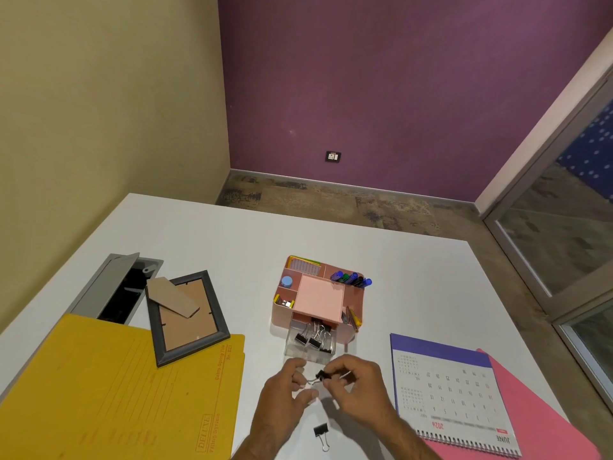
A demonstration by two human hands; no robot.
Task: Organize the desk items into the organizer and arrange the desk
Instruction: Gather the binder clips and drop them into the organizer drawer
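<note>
A pink desk organizer (pixel 355 298) stands mid-desk, with markers (pixel 352 279), a pink note pad (pixel 320 298) and small items in its compartments. Its clear drawer (pixel 310 343) is pulled out toward me and holds several black binder clips. Just in front of the drawer, my left hand (pixel 287 390) and my right hand (pixel 356 385) together hold one black binder clip (pixel 321 376) above the desk. My right fingers pinch its black body, my left fingers touch its wire handle. Another binder clip (pixel 321 432) lies on the white desk (pixel 232 240) below my hands.
A yellow file folder (pixel 109 393) covers the left front, with a grey picture frame (pixel 187 318) lying back-up across its corner. A grey cable box (pixel 116 287) is open behind it. A desk calendar (pixel 451 396) rests on a pink folder (pixel 537 413) at the right.
</note>
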